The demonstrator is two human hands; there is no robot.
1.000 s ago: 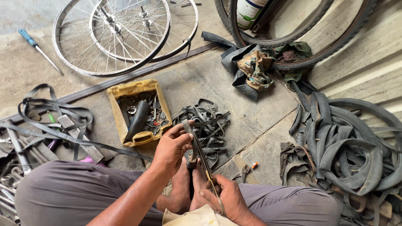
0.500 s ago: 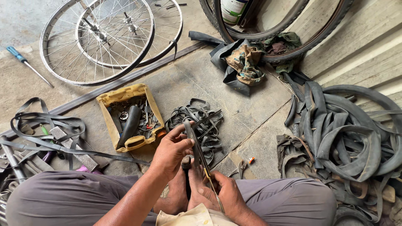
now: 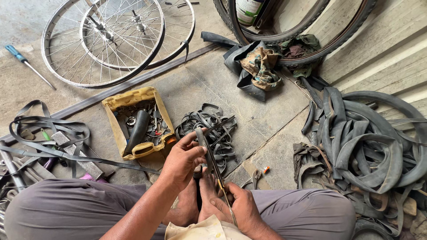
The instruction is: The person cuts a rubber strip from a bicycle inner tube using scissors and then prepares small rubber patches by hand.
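Left hand [image 3: 183, 161]: fingers closed on upper end of rubber strip [image 3: 201, 141].
Right hand [image 3: 238, 208]: fingers wrapped round scissors [image 3: 218, 175], blades open astride the strip.
Strip axis: runs from feet away toward rubber scrap pile [image 3: 209, 129].
Surroundings: yellow parts tray [image 3: 116, 103] just left; bare concrete floor [image 3: 267, 120] to the right.

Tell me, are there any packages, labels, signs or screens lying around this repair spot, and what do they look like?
Round can with a green and white label: top edge of the view, standing inside the black bicycle tyre propped against the wall; only its lower part shows.
Yellow rectangular parts tray: on the concrete floor beyond the left hand, open-topped, worn, filled with small metal parts.
No signs or screens in view.
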